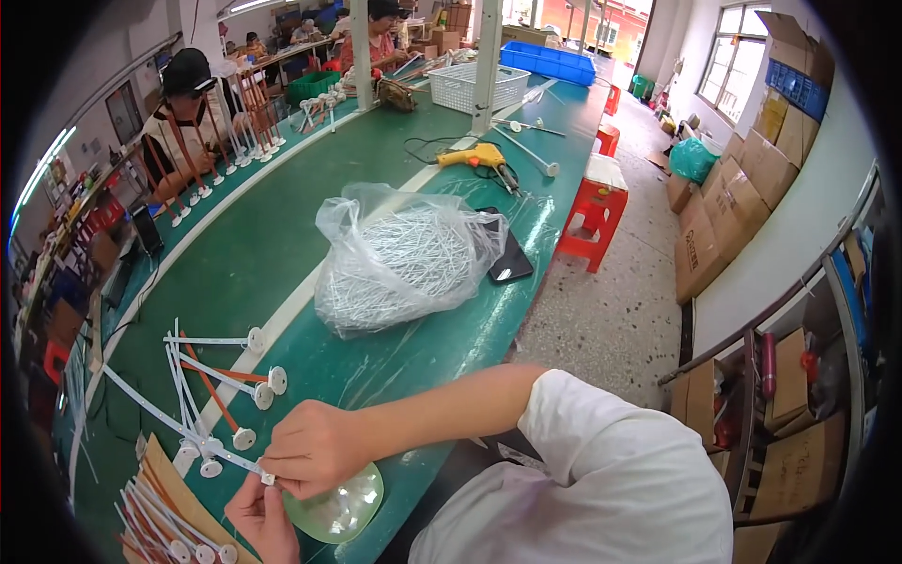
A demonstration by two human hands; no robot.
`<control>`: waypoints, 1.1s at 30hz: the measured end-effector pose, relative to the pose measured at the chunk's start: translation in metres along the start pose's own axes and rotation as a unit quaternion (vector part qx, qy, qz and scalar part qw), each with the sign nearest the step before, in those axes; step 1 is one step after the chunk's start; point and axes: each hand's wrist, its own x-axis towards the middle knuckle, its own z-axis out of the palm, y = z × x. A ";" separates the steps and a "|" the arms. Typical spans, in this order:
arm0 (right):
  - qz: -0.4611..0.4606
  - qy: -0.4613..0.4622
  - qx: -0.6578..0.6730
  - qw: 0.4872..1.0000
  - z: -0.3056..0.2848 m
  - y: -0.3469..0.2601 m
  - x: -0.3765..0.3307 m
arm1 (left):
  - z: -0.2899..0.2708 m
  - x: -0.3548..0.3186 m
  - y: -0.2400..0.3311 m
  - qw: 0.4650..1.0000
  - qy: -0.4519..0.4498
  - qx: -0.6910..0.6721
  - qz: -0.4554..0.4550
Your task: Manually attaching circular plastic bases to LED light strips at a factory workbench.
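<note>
At the near left of the green table, my left hand (pixel 263 517) and my right hand (pixel 315 451) meet with fingers pinched at the end of a long, dotted white strip (pixel 155 406). A small white square piece (pixel 268 478) shows between the fingertips; how it joins the strip is too small to tell. Beneath my hands sits a pale green, see-through dish (pixel 340 508), partly covered by my right hand. White and orange strips with round white end discs (pixel 277 380) lie just beyond my hands. More such strips (pixel 169 526) rest on brown cardboard (pixel 164 462) at the near left.
A clear plastic bag of thin white sticks (pixel 404 258) stands mid-table, beside a black phone (pixel 507 254). Farther off are a yellow glue gun (pixel 474 157), a white basket (pixel 474 86) and a blue crate (pixel 548 62). A person in a black cap (pixel 188 73) works across the table.
</note>
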 end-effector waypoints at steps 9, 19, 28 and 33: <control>-0.046 -0.056 0.019 0.997 0.000 0.015 0.007 | -0.005 0.010 0.005 0.998 0.003 0.055 -0.043; -0.028 0.008 -0.030 0.999 0.005 0.001 0.002 | 0.007 0.011 0.015 0.983 -0.033 0.183 0.015; 0.033 -0.043 0.027 0.998 0.009 -0.001 0.000 | 0.030 0.009 0.044 0.846 -0.057 0.481 0.224; 0.162 -0.147 0.023 0.976 0.005 -0.003 -0.003 | 0.016 0.014 0.037 0.895 0.010 0.427 0.131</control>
